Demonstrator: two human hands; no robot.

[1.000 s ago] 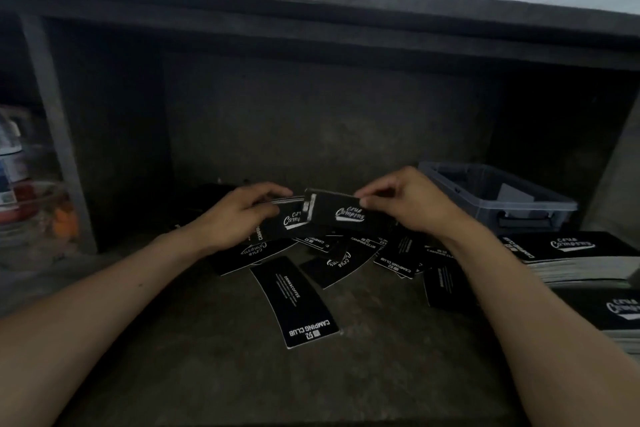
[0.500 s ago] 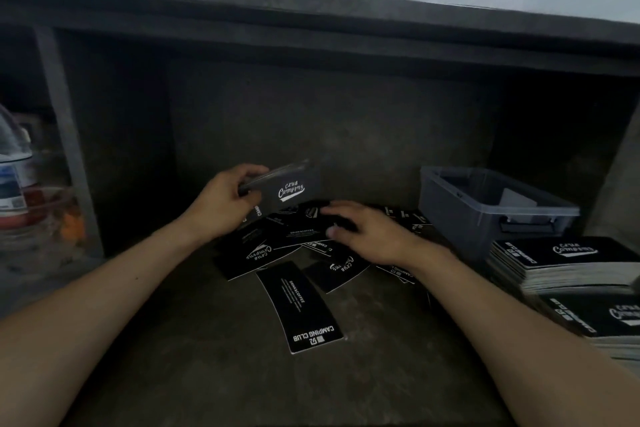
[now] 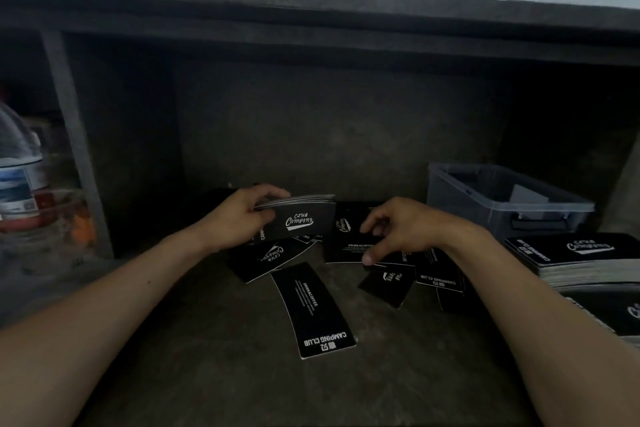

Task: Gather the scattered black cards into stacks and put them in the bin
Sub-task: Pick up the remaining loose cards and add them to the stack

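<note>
Left hand (image 3: 239,220) fingers grip the card stack (image 3: 301,218). Right hand (image 3: 405,232) fingers, flat a moment ago, now curl over a loose card (image 3: 344,239) beneath them; grip unclear. Gathering likely continues; bin (image 3: 460,206) sits right of the fingers.

Bin (image 3: 467,208) top open (stacks (image 3: 585,253) beside); shelf (image 3: 311,21) overhead.

Blurred bottle (image 3: 17,177) and lower card stack (image 3: 618,310) run off the edges.
</note>
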